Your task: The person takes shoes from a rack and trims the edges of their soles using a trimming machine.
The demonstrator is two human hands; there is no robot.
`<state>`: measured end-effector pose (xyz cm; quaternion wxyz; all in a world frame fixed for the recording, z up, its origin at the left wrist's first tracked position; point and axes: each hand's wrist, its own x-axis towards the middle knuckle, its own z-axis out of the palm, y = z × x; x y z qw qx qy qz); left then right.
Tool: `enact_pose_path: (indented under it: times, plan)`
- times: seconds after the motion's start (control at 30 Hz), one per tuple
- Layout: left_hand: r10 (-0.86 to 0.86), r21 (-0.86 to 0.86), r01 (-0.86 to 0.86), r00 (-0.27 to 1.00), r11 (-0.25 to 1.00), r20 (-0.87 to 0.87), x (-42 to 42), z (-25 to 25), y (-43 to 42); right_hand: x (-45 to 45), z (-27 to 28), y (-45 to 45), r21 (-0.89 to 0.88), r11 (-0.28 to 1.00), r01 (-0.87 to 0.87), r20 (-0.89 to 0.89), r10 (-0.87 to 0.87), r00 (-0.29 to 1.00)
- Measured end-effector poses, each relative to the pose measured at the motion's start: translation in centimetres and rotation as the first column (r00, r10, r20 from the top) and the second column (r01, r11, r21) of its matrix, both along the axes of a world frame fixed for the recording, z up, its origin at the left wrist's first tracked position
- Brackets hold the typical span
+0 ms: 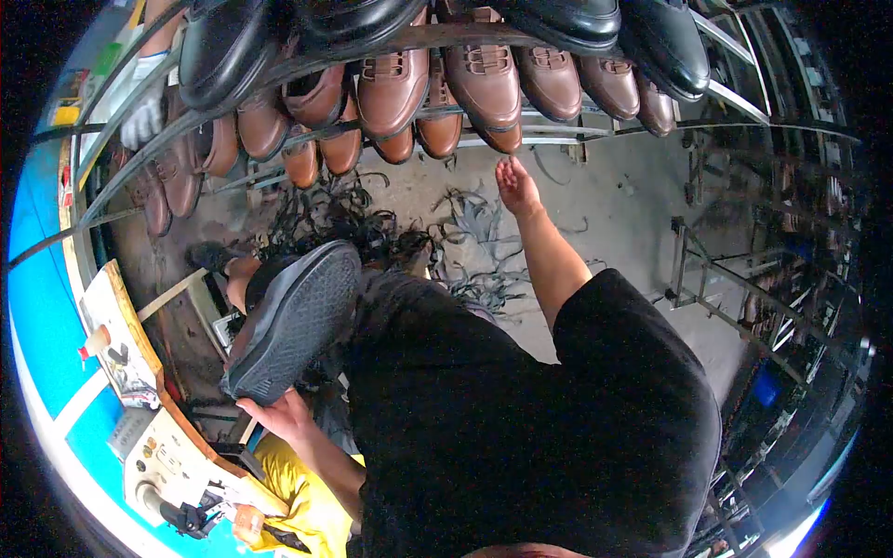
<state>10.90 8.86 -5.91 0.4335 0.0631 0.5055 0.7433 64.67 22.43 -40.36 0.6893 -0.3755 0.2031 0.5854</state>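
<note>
My left hand point(284, 416) grips one end of a dark shoe point(302, 316), its textured sole turned up toward me. Raised and stretched forward, my right hand point(517, 189) has its fingers extended and appears to hold nothing. Just beyond its fingertips is the toe of a brown shoe point(484, 88) on the rack; I cannot tell whether they touch. Several brown shoes and larger black shoes point(665, 46) line the rack bars point(446, 37) across the top of the view.
Tangled black strips point(344, 219) lie on the concrete floor point(595, 177). At left stands a workbench point(177, 456) with small items, beside yellow cloth point(312, 493). Another person's gloved hand point(142, 123) is at upper left. Metal racks point(726, 270) stand at right.
</note>
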Motion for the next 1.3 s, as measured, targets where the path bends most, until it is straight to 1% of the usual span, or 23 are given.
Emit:
enact_pose_path:
  times: [0.03,0.13,0.27,0.33,0.37,0.43,0.47,0.53,0.57,0.6,0.63,0.67,0.7,0.77,0.83,0.87,0.9,0.97,1.03,1.07,1.1,1.2,1.3]
  plan:
    - [-0.002,0.0,0.002,1.0,1.0,0.0,-0.2,0.0,-0.2,-0.7,0.1,-0.7,0.0,1.0,0.002,0.0,-0.002,1.0]
    - [-0.031,0.043,0.03,0.999,0.999,0.015,0.2,0.4,-0.2,-1.5,-2.6,-2.5,-0.126,0.983,-0.137,-0.04,0.133,0.99]
    - [-0.064,0.072,0.062,0.997,0.996,0.033,-0.2,0.2,-0.7,-2.6,-2.2,-2.7,-0.239,0.964,-0.12,-0.019,0.119,0.993]
    - [-0.054,0.075,0.052,0.998,0.996,0.025,-0.3,0.0,-0.8,-1.8,-1.7,-1.7,0.017,0.995,-0.095,-0.121,0.096,0.988]
    - [-0.054,0.064,0.053,0.998,0.997,0.021,-0.4,-0.2,-1.0,-1.8,-0.4,-0.4,0.02,0.995,-0.098,-0.121,0.1,0.988]
    - [-0.053,0.057,0.052,0.998,0.997,0.017,-0.4,-0.3,-1.2,-2.0,3.0,3.0,-0.227,0.974,0.003,0.132,0.028,0.991]
    - [-0.021,0.025,0.021,0.999,0.999,0.026,-0.2,-0.3,-1.1,-1.3,2.5,3.9,-0.225,0.974,0.003,0.132,0.028,0.991]
    - [0.007,0.002,-0.007,0.999,1.0,0.034,0.1,-0.2,-0.8,0.6,0.9,5.3,-0.122,0.988,-0.099,0.498,0.147,0.855]
    - [-0.059,0.045,0.058,0.998,0.997,0.026,0.1,0.1,-0.7,0.9,4.5,5.4,-0.059,0.997,-0.042,0.547,0.067,0.834]
    - [-0.123,0.098,0.121,0.992,0.988,0.019,0.1,0.2,-0.4,1.7,5.0,4.9,-0.076,0.995,0.064,0.641,0.0,0.768]
    - [-0.13,0.118,0.126,0.991,0.985,0.026,0.0,0.1,-0.1,3.3,5.9,4.5,-0.077,0.982,0.173,0.729,-0.063,0.682]
    - [-0.152,0.115,0.152,0.988,0.982,-0.012,-0.3,0.1,0.0,4.9,8.1,3.1,-0.125,0.966,0.227,0.91,0.021,0.414]
    - [-0.174,0.118,0.178,0.984,0.977,-0.045,-0.4,-0.2,0.2,6.3,11.5,1.5,-0.148,0.942,0.3,0.987,0.122,0.104]
    - [-0.236,0.165,0.234,0.972,0.958,-0.01,-0.4,-0.6,0.7,6.4,23.3,-2.5,-0.312,0.914,0.261,0.925,0.355,-0.137]
    - [-0.273,0.211,0.282,0.959,0.936,-0.072,-0.2,-0.7,1.2,7.3,29.8,-5.7,-0.301,0.943,0.144,0.89,0.332,-0.313]
    - [-0.305,0.216,0.324,0.945,0.921,-0.117,0.1,-0.5,1.4,7.0,33.6,-6.4,-0.257,0.964,0.075,0.83,0.26,-0.494]
    - [-0.324,0.233,0.339,0.941,0.911,-0.101,0.3,-0.5,1.6,6.0,38.2,-6.8,-0.265,0.964,0.011,0.762,0.216,-0.61]
    - [-0.348,0.21,0.361,0.933,0.909,-0.097,0.4,-0.1,1.6,3.6,46.3,-7.2,-0.283,0.936,-0.209,0.826,0.128,-0.549]
    - [-0.359,0.255,0.382,0.924,0.888,-0.133,1.4,1.5,1.6,0.2,51.5,-7.1,-0.152,0.912,-0.381,0.963,0.05,-0.265]
    - [-0.358,0.264,0.387,0.921,0.883,-0.152,1.7,2.2,1.4,-1.2,53.7,-6.8,-0.104,0.873,-0.477,0.977,0.0,-0.213]
    - [-0.351,0.272,0.387,0.921,0.881,-0.171,1.9,2.8,1.0,-3.4,55.6,-6.6,-0.004,0.845,-0.535,0.994,-0.057,-0.097]
    - [-0.318,0.323,0.373,0.924,0.87,-0.211,0.6,3.0,-0.4,-7.4,57.8,-5.0,0.255,0.713,-0.653,0.966,-0.211,0.146]
    - [-0.277,0.387,0.345,0.935,0.855,-0.223,-0.7,2.9,-1.6,-10.8,59.7,-4.3,0.266,0.645,-0.716,0.959,-0.252,0.13]
